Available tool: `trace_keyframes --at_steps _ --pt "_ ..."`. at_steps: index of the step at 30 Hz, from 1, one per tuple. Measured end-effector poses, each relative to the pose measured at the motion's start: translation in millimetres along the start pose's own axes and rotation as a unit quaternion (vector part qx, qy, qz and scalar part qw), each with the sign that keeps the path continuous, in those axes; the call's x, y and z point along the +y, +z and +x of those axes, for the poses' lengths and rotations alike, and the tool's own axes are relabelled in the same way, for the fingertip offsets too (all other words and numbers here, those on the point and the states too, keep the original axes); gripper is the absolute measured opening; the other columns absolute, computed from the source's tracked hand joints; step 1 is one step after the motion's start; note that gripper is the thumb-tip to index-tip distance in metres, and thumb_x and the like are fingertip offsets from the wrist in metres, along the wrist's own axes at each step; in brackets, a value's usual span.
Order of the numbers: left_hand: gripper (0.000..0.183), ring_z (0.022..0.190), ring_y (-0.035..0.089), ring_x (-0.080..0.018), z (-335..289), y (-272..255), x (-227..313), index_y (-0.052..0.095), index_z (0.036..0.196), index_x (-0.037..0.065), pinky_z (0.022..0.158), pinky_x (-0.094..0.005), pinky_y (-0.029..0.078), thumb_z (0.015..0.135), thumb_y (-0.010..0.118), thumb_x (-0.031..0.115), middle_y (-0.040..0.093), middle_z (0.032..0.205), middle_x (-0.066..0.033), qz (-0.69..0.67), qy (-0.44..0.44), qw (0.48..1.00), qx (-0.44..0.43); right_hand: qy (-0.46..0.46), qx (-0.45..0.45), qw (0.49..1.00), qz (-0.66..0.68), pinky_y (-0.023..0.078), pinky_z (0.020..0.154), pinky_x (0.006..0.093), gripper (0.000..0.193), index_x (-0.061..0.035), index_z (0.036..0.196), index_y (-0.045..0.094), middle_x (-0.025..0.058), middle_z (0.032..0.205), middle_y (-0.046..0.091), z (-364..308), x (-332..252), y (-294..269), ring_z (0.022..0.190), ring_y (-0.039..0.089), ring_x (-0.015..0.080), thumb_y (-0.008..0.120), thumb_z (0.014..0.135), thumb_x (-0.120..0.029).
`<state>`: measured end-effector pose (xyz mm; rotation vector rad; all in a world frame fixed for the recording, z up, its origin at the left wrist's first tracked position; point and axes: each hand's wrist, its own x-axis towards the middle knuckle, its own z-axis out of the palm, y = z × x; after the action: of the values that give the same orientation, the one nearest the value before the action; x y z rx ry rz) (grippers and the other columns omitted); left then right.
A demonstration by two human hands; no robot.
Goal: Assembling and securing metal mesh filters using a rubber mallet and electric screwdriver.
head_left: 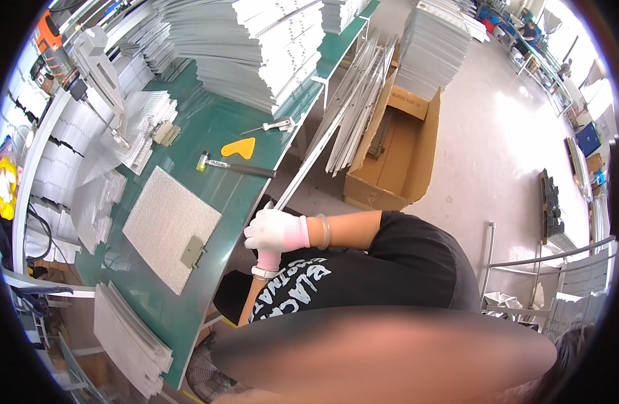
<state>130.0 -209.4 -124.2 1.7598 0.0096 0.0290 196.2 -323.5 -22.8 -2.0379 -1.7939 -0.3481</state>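
Both white-gloved hands close together around the near end of a long thin silvery metal strip slanting up and away from them. Left of them, a dimpled square metal mesh panel lies on the green counter, a black-handled hammer just beyond

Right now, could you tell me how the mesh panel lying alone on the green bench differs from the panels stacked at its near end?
The single mesh panel lies flat alone, its textured face showing and a small metal latch on its near edge. The stacked panels overlap in a fanned pile, showing mostly edges, with no latch visible. Both are pale grey, rectangular and rest on the green bench.
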Motion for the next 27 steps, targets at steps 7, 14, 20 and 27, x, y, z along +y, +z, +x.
trace_keyframes --at_steps 7,14,20,27 --pt "0.056 0.109 0.062 -0.0236 -2 -7 9 0.051 0.129 -0.003 0.097 -0.0387 0.051 0.106 0.036 0.046 0.06 0.12 -0.0151 -0.351 0.071 0.932 0.06 0.035 0.228 0.929 0.29 0.05 0.065 0.0402 0.008 -0.0082 0.084 0.068 0.0084 0.077 0.063 -23 -38 23 0.069 0.063 0.0266 0.071 0.079 -0.014" --pt "0.061 0.12 0.059 -0.0316 -52 -58 47 0.047 0.132 -0.004 0.104 -0.0443 0.049 0.106 0.035 0.049 0.059 0.129 -0.0195 -0.433 -0.052 0.883 0.173 0.458 0.421 0.36 0.695 0.053 0.067 0.0352 0.037 -0.0069 0.112 0.051 0.0075 0.1 0.059 -89 70 49 0.086 0.06 0.019 0.059 0.098 -0.04" --pt "0.056 0.118 0.059 -0.0354 -66 -33 -21 0.052 0.129 0.0 0.107 -0.0512 0.045 0.102 0.046 0.048 0.062 0.124 -0.0205 -0.577 -0.166 0.785 0.155 0.638 0.334 0.482 0.499 0.054 0.063 0.0344 0.045 0.0012 0.119 0.053 0.0128 0.096 0.062 -134 157 55 0.075 0.063 0.022 0.066 0.092 -0.033" --pt "0.076 0.147 0.022 -0.0373 -16 18 -33 0.021 0.153 0.014 0.116 -0.0568 0.023 0.097 0.042 0.062 0.023 0.161 -0.0102 -0.592 -0.289 0.739 0.143 0.693 0.355 0.616 0.12 0.052 0.064 0.0348 0.032 0.0025 0.093 0.066 0.0116 0.072 0.065 -149 197 42 0.068 0.066 0.0218 0.068 0.085 -0.029"
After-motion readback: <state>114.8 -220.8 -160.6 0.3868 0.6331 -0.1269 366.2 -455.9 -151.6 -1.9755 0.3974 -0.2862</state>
